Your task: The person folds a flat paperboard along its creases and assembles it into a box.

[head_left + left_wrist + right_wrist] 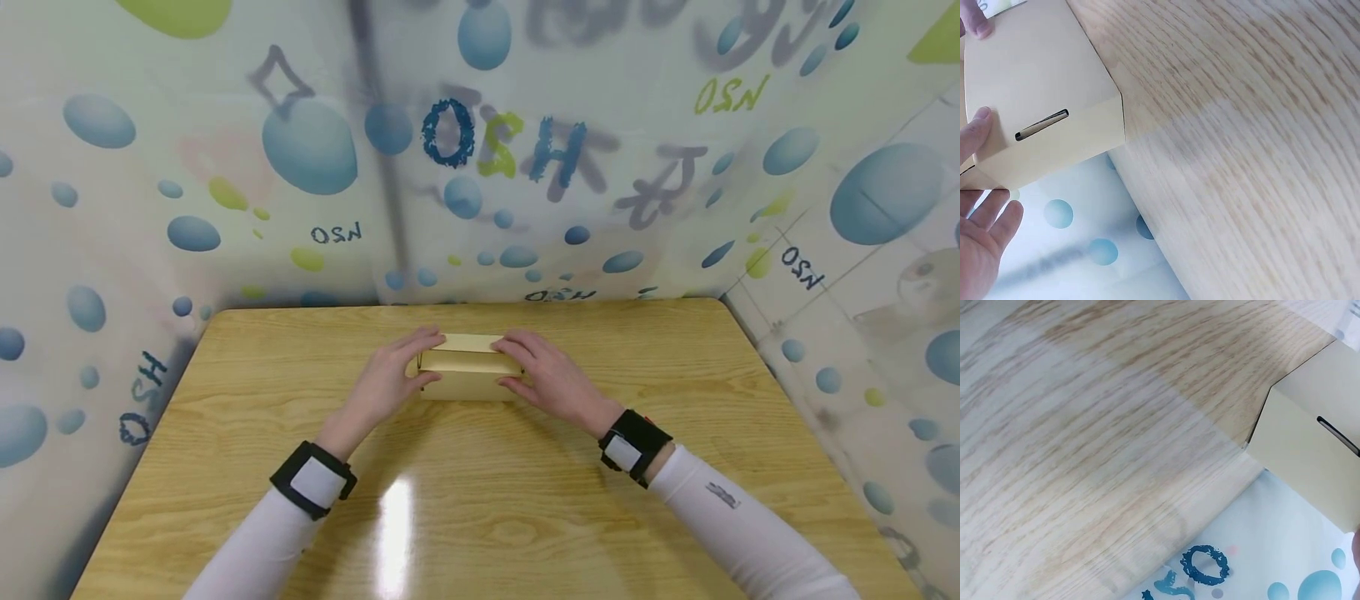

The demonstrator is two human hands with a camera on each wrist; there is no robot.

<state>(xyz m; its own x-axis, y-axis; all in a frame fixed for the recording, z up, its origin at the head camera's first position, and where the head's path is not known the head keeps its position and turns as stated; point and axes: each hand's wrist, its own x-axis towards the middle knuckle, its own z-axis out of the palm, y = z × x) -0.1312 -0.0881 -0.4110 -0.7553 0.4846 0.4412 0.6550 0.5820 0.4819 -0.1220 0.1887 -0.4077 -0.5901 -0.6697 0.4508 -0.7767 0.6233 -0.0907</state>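
Note:
A cream cardboard box [468,387] stands near the table's far side, its top flap [472,343] seen above a fold line. My left hand [386,379] grips the box's left end, thumb at the front and fingers up at the flap's edge. At the other end my right hand [551,379] holds it the same way. The left wrist view shows the box's front and a narrow slot [1041,125] at one end, with my left thumb [977,132] pressed near it. A similar dark slot [1338,435] shows in the right wrist view, where the right hand is mostly hidden.
The wood-grain table [480,517] has its far edge just behind the box. A white curtain [300,233] printed with blue and green dots hangs along the back and sides. Black wrist straps [313,479] sit over white sleeves.

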